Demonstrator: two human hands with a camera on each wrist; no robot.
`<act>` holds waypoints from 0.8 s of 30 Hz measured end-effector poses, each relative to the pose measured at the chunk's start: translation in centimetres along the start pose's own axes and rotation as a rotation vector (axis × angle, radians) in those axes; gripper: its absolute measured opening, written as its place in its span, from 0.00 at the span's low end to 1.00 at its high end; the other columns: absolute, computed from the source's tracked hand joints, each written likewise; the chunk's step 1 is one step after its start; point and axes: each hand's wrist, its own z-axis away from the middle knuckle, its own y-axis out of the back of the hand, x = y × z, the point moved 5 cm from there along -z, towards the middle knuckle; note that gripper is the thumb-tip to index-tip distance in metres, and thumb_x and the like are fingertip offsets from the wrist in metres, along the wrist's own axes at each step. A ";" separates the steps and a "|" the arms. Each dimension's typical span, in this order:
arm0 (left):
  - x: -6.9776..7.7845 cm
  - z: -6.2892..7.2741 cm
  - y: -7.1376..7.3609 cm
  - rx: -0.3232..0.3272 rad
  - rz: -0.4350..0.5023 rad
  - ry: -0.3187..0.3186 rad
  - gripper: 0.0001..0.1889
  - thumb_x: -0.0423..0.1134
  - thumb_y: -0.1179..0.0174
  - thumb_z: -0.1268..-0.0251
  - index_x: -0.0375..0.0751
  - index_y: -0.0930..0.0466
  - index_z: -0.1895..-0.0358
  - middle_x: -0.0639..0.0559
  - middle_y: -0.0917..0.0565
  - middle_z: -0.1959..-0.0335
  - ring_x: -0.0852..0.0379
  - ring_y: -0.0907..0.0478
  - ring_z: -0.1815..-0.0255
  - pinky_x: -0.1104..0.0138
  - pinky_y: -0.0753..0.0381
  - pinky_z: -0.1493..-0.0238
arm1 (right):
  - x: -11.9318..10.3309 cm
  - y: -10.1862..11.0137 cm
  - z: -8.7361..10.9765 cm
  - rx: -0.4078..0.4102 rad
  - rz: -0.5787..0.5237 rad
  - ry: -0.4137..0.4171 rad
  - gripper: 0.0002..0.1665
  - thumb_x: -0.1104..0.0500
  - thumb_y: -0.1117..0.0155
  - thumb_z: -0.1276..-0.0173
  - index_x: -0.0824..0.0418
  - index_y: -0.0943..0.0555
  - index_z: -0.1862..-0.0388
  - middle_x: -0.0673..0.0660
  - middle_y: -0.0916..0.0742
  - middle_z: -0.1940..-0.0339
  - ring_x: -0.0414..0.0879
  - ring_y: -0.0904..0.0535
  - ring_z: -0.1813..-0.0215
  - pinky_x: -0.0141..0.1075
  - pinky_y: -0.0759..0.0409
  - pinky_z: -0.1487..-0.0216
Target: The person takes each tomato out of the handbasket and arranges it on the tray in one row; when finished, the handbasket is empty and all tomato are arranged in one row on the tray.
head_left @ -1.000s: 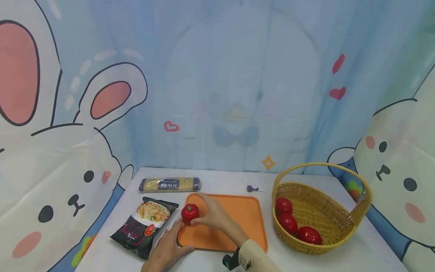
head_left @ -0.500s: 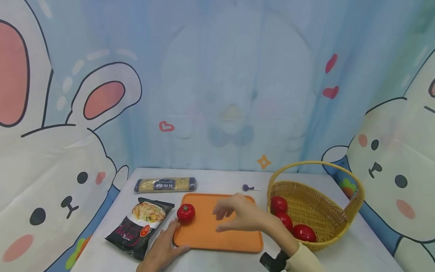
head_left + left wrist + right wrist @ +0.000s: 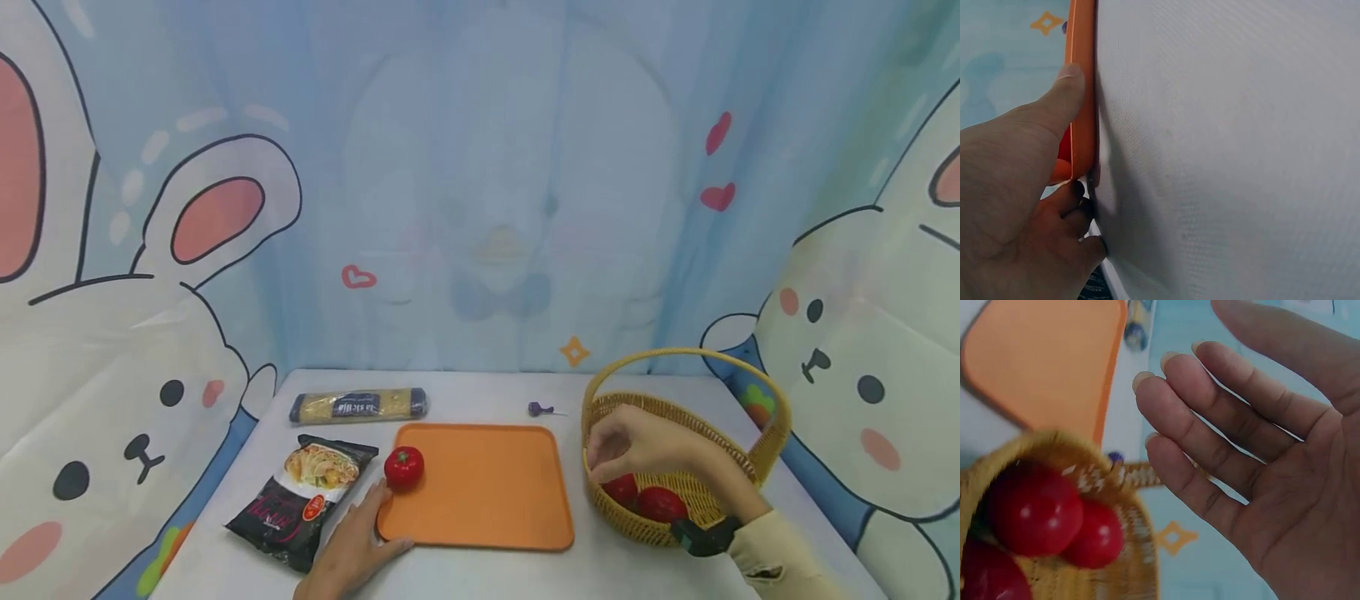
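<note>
A red tomato [image 3: 404, 467] with a green top sits at the left side of an orange tray [image 3: 487, 492]. My left hand [image 3: 348, 546] rests at the tray's near left corner, its thumb [image 3: 1066, 94] against the front wall and its other fingers by the left edge. Over a yellow wicker basket [image 3: 618, 521], my right hand [image 3: 656, 442] hovers with loosely bent fingers, holding nothing. In the right wrist view its palm is bare. Round red fruits [image 3: 1035, 512] lie in the basket; the hand hides part of them in the head view.
A black food bag [image 3: 300, 500] lies left of the tray, close to my left hand. Behind it is a pasta packet [image 3: 358, 406]. A small purple object [image 3: 536, 409] with a thin tip lies behind the tray. The basket's tall handle [image 3: 690, 352] arches above its bowl.
My right hand has let go of the tomato, leaving it on the tray, and has moved right to above the basket. My left hand stays at the tray corner.
</note>
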 end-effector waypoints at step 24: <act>0.0 -0.2 0.1 0.003 0.018 -0.028 0.44 0.53 0.18 0.42 0.32 0.26 0.28 0.29 0.29 0.21 0.29 0.39 0.17 0.33 0.43 0.16 | 10.3 4.4 1.0 0.508 0.321 -0.505 0.18 0.55 0.30 0.24 0.72 0.12 0.56 0.64 0.09 0.62 0.57 0.12 0.60 0.52 0.10 0.62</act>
